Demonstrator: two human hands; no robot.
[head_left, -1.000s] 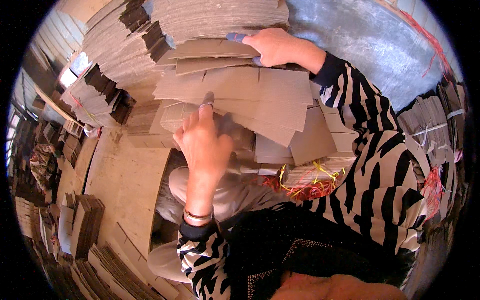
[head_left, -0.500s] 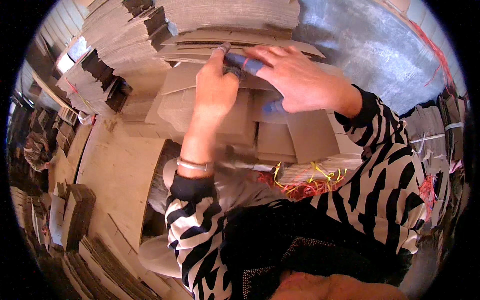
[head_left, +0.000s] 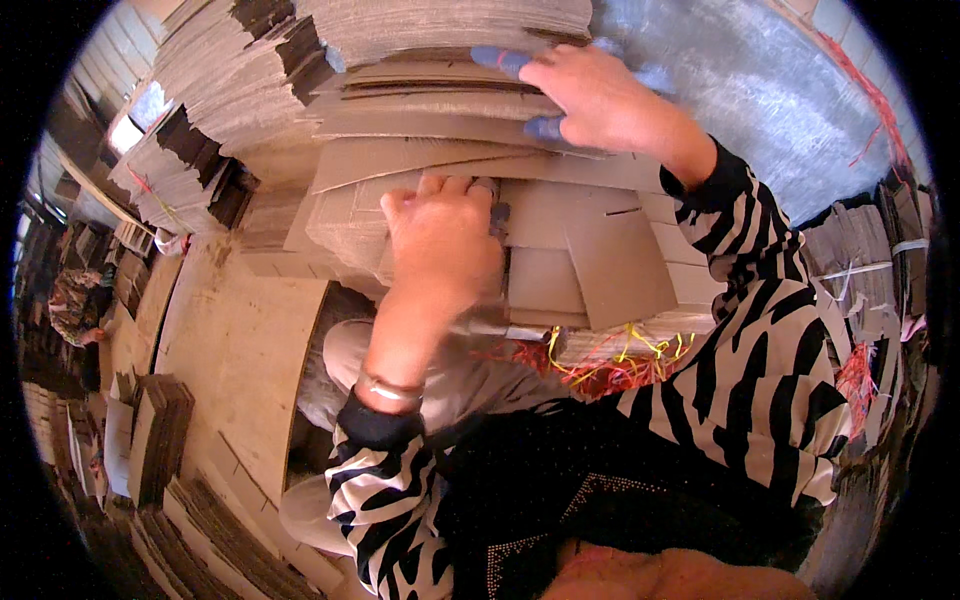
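Observation:
My left hand (head_left: 445, 235) rests over brown cardboard sheets (head_left: 345, 215) with its fingers curled inward. Dark coverings wrap some of its fingertips; whatever lies under the fingers is hidden. Farther off and to the right, my right hand (head_left: 600, 95) is open, its blue-covered fingers spread above the far end of the stacked cardboard strips (head_left: 440, 125). Between and below the hands lie flat cardboard pieces (head_left: 545, 280), and a loose cardboard flap (head_left: 620, 265) slants across them.
Tall cardboard stacks (head_left: 450, 30) rise at the back. A grey-blue metallic sheet (head_left: 740, 110) stands at right. Yellow and red plastic strings (head_left: 620, 365) tangle in front of my lap. A wooden board (head_left: 240, 340) extends left, with another person (head_left: 75, 305) beyond it.
My left hand has dropped back toward me, its fingers curling over the cardboard. My right hand has moved up and away, apart from the left.

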